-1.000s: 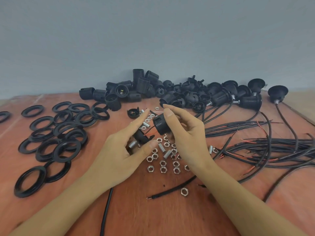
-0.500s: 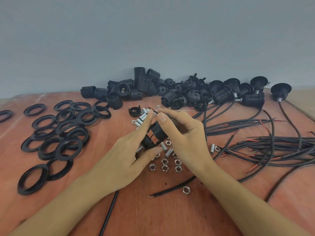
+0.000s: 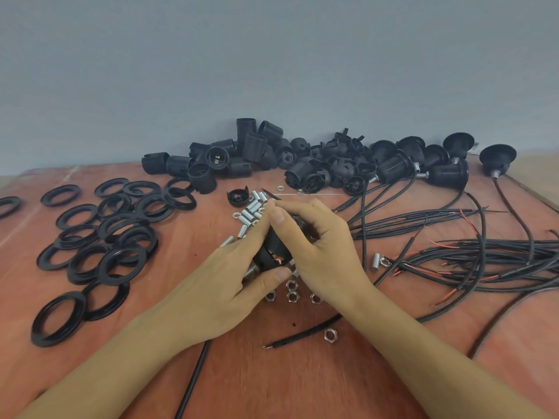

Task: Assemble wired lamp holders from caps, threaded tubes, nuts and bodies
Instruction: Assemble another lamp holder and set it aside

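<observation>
Left hand (image 3: 223,285), right hand (image 3: 320,252), gripping lamp holder (image 3: 272,247) (nuts (image 3: 292,295) nearby)

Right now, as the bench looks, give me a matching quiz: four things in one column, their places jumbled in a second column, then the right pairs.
Things
1. black rings
2. black wires
3. pile of lamp holder bodies
4. held lamp holder

Places
A. far edge of the table, against the wall
B. spread over the left side of the table
C. fanned across the right side of the table
D. in the grip of the left hand and right hand

Pairs: 1-B, 2-C, 3-A, 4-D
</observation>
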